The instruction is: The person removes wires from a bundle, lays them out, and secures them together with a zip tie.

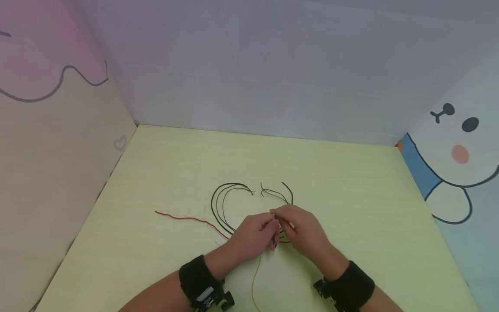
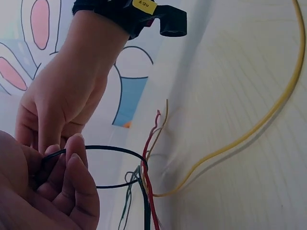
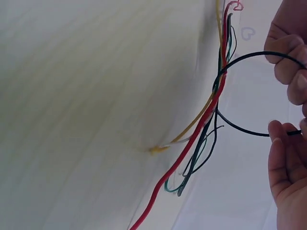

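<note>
A thin black wire (image 3: 244, 130) loops round a bundle of wires and rises to both hands. My left hand (image 1: 255, 236) pinches one part of this loop, its fingers curled in the left wrist view. Close against it, my right hand (image 1: 304, 227) pinches the loop with thumb and fingertips. The bundle includes a red wire (image 3: 189, 143), a yellow wire (image 2: 228, 151), dark green wires (image 2: 128, 201) and thicker black wire (image 1: 213, 201). In the head view the hands cover the bundle's middle, where the loop crosses it.
The bundle lies on a pale yellow table (image 1: 175, 169). Black and green wire ends (image 1: 234, 186) curve away behind the hands; the red wire stretches left and the yellow one toward the front edge. Painted walls (image 1: 253, 78) enclose the back and sides.
</note>
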`<action>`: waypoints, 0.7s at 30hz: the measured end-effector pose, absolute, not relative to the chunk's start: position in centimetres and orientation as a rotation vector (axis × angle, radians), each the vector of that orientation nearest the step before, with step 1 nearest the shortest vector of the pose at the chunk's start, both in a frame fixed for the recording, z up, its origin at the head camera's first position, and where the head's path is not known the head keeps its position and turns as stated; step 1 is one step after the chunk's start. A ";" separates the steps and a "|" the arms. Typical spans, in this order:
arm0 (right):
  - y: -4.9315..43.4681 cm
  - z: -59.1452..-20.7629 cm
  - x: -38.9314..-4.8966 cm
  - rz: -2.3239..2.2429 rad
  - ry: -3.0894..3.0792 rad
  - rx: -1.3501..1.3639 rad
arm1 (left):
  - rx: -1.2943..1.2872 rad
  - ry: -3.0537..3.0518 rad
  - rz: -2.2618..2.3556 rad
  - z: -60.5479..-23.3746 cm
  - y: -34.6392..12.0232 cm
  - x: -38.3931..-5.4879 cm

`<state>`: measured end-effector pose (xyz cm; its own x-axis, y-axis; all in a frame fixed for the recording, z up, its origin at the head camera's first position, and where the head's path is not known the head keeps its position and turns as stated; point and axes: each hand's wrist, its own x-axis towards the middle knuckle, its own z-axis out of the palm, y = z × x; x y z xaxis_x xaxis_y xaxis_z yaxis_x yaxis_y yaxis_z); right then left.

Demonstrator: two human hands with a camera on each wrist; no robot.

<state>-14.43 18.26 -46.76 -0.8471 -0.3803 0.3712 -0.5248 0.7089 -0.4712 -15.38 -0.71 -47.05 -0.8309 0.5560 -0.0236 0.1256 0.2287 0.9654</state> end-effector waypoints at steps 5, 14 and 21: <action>18.5 -46.5 -13.8 1.000 -2.621 0.744 | 0.581 2.182 1.614 -47.5 -0.6 -15.7; 18.8 -46.4 -13.6 1.008 -2.584 0.740 | 0.728 2.378 1.645 -47.9 -0.1 -16.1; 18.8 -46.3 -13.4 0.981 -2.587 0.691 | 0.802 2.442 1.593 -48.1 0.3 -16.0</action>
<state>-13.40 18.75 -46.29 -0.8433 -0.3319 0.4226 -0.5287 0.6532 -0.5420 -16.02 0.27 -48.11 -0.8527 0.4891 0.1835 0.3651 0.3067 0.8790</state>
